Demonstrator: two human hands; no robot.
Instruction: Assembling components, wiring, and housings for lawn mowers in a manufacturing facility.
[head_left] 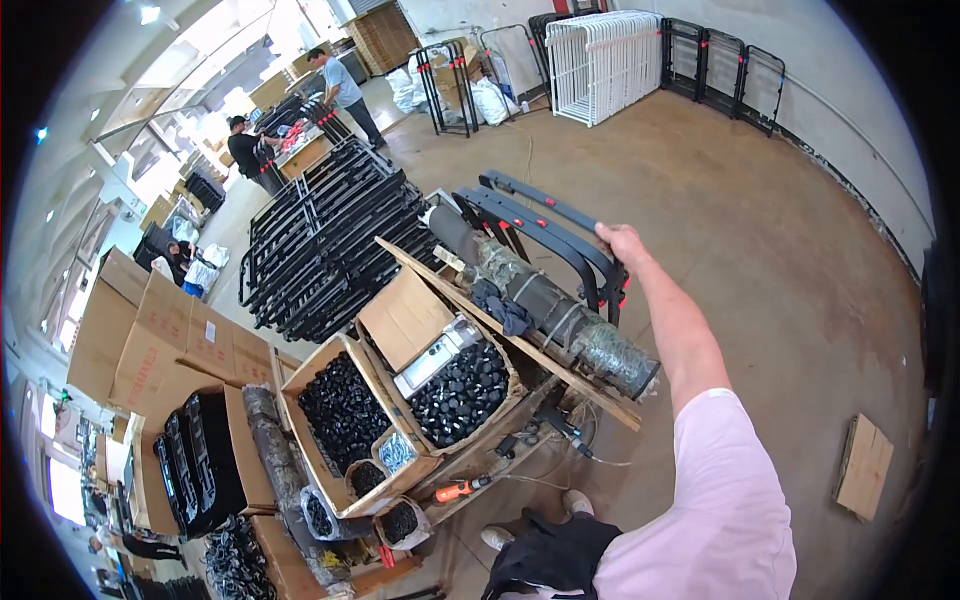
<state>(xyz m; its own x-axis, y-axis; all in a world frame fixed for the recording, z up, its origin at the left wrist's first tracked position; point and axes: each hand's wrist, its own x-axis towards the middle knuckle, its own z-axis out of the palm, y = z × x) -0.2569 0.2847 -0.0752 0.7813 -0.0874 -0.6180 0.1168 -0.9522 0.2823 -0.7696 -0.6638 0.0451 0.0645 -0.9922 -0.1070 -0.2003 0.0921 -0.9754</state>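
My right hand [620, 243] reaches forward and grips the top rail of a black metal frame [545, 232] that stands upright with two like it beside a workbench. Red clips show on the frames. My left hand is out of the picture. Just left of the frames a long dark roll wrapped in film [560, 315] lies along the bench edge on a wooden board [480, 310].
Open cardboard boxes of small black parts [345, 410] [460, 390] sit on the bench, with an orange tool [455, 490] at its front. Stacked black frames [330, 240] cover the floor behind. White racks [600, 60] lean on the far wall. Two people [340, 90] work at the back left. Flat cardboard [865, 465] lies on the floor at right.
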